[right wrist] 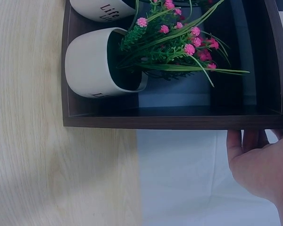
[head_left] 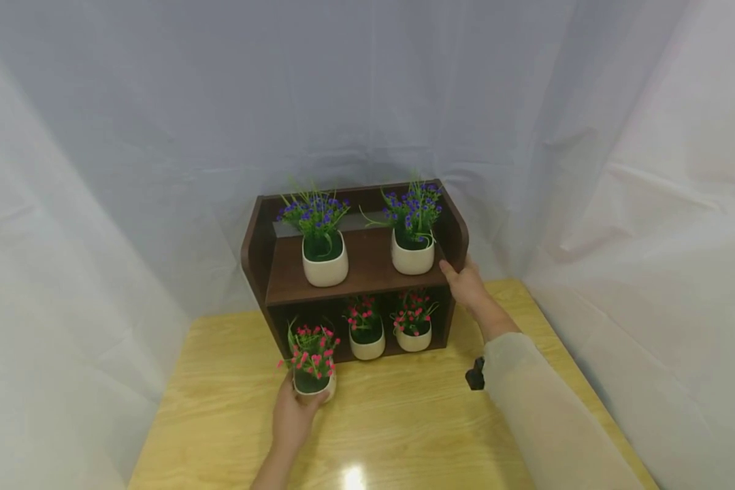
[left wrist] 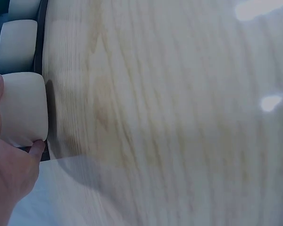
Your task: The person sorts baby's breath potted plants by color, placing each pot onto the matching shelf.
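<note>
My left hand (head_left: 292, 416) grips a white pot of pink flowers (head_left: 311, 380) just in front of the lower left of a dark brown two-tier shelf (head_left: 367, 265). In the left wrist view, thumb and fingers lie on opposite sides of that white pot (left wrist: 23, 108), close over the shelf's front edge. My right hand (head_left: 468, 287) holds the shelf's right side panel, with the thumb at the upper board and the fingers against the outer face, as the right wrist view shows the hand (right wrist: 259, 162) too.
On the upper board stand two white pots of purple flowers, one left (head_left: 326, 271) and one right (head_left: 413, 260). Two pink-flowered pots, a middle one (head_left: 367, 350) and a right one (head_left: 414, 340), sit below. A pale curtain (head_left: 367, 88) hangs behind the wooden table (head_left: 404, 422).
</note>
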The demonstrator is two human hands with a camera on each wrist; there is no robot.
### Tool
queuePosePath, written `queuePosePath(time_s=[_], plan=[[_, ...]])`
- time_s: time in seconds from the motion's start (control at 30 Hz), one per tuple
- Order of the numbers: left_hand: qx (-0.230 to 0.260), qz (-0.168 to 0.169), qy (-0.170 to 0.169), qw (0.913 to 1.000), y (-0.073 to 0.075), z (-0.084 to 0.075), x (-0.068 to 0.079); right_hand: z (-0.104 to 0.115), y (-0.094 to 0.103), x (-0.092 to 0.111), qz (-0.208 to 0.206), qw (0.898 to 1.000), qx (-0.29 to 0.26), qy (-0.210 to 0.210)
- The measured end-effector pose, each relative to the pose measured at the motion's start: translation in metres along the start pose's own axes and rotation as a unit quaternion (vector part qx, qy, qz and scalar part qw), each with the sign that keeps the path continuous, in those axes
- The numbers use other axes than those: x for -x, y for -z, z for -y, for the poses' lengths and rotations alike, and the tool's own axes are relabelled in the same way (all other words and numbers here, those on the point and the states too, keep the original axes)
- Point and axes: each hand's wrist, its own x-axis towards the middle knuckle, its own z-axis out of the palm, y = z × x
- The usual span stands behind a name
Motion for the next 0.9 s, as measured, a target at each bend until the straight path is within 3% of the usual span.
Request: queuePosePath(time_s=[0.23,0.47,0.6,0.73,0.9], plan=[[0.018,-0.019,-0.025,0.9994,-0.009,-0.006,-0.010,0.000,0.001,0.001,0.007,1.000,0.009,-0.010],[0.010,-0.020,0.004,0.9997,-0.015,-0.012,-0.020,-0.002,0.000,-0.001,0.009,1.000,0.006,-0.007],[-0.005,-0.024,-0.010,0.9996,-0.016,-0.014,-0.029,-0.003,0.001,-0.002,0.005,1.000,0.001,0.001],[-0.025,-0.034,-0.037,0.9984,-0.023,-0.001,-0.042,-0.003,0.001,-0.001,0.005,1.000,-0.001,0.006],[-0.019,-0.024,-0.033,0.9990,-0.029,0.014,-0.057,-0.003,0.000,-0.001,0.002,1.000,0.012,0.006]])
